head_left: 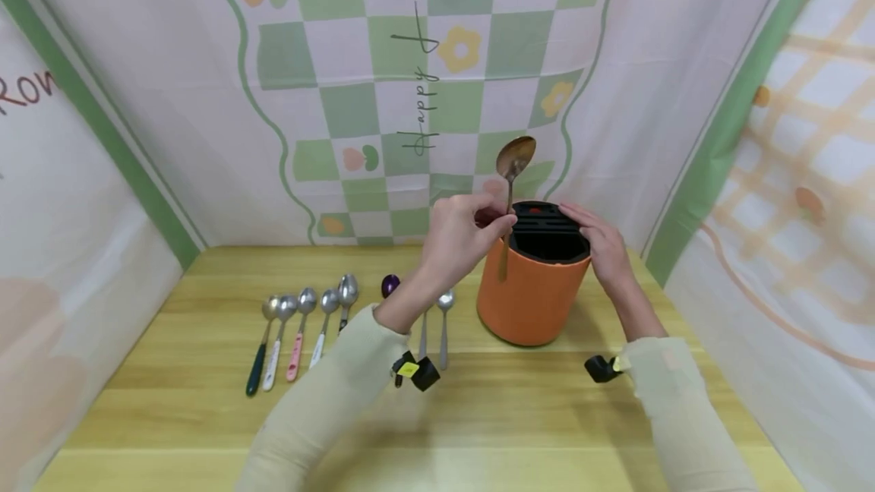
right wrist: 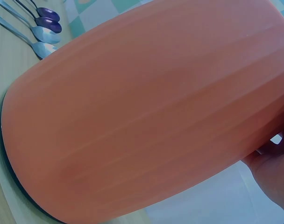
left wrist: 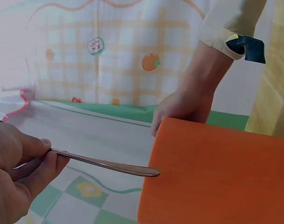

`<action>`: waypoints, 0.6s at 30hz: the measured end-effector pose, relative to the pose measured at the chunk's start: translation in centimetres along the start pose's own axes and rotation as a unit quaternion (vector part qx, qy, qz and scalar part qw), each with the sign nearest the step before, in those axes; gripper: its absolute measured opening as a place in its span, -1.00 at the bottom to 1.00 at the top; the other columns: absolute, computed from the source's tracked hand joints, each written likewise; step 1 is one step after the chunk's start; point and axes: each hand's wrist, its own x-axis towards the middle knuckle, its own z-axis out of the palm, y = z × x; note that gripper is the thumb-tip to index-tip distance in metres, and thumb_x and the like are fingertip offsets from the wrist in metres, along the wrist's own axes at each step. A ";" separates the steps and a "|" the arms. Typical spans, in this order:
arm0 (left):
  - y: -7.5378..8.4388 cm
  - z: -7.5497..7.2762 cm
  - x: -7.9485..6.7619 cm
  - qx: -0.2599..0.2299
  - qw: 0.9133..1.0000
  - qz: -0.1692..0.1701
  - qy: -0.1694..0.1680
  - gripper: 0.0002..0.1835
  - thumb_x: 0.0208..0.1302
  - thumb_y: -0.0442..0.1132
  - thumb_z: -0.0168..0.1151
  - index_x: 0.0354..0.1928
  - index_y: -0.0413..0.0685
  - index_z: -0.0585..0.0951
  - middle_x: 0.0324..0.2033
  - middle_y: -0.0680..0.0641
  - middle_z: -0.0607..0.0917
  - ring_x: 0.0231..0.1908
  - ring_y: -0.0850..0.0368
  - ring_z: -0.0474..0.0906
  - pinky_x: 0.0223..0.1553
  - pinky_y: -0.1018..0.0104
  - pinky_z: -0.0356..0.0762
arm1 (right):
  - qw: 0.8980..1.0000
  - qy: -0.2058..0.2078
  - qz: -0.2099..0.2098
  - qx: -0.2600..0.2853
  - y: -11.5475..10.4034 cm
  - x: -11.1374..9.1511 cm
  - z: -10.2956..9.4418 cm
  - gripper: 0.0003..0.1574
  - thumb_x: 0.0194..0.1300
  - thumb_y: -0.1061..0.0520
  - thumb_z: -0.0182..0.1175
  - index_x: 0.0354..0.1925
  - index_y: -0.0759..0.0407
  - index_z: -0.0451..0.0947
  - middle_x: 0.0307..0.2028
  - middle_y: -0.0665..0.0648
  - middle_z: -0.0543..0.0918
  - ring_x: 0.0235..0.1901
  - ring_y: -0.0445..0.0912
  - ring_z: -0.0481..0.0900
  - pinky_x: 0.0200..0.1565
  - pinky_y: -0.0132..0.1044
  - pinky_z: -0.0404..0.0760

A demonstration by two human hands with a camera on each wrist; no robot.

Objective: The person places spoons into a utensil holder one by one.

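Observation:
My left hand (head_left: 456, 238) pinches a copper-coloured spoon (head_left: 516, 156) between thumb and fingers. The spoon is upright, bowl at the top, its handle hanging down in front of an orange utensil holder (head_left: 526, 302). In the left wrist view, the spoon's handle (left wrist: 118, 166) points toward the holder's orange wall. The holder stands upright, with a black slotted insert (head_left: 540, 220) inside its mouth. My right hand (head_left: 608, 249) rests against the holder's right side, fingers lying along the rim. Its thumb is hidden in the head view.
Several spoons (head_left: 297, 332) lie in a row on the wooden table (head_left: 205, 431), left of the holder. Purple spoons (right wrist: 48, 23) and silver ones (right wrist: 44, 48) lie nearest it. My left forearm covers part of the row. A patterned cloth (head_left: 383, 44) hangs behind the table.

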 end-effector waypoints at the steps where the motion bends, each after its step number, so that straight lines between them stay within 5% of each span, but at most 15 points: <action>1: 0.1 0.1 0.2 0.003 1.000 0.003 0.003 -0.89 0.28 -0.22 0.38 -0.32 -0.10 0.75 -0.41 -0.03 0.79 -0.40 0.21 0.71 -0.37 0.61 0.57 | 1.000 0.001 -0.001 -0.001 0.0 0.0 0.0 -0.39 0.55 0.23 -0.37 0.40 0.19 0.36 0.49 0.24 0.24 0.53 0.13 0.08 0.53 0.13 0.02; 18: 2.1 2.0 3.3 -0.054 0.998 0.037 0.008 -0.88 0.29 -0.26 0.36 -0.23 -0.15 0.77 -0.31 -0.07 0.82 -0.32 0.20 0.75 -0.25 0.66 0.59 | 1.000 0.004 -0.015 -0.016 0.1 0.0 0.0 -0.39 0.53 0.27 -0.37 0.38 0.20 0.39 0.47 0.27 0.28 0.52 0.13 0.11 0.52 0.14 0.02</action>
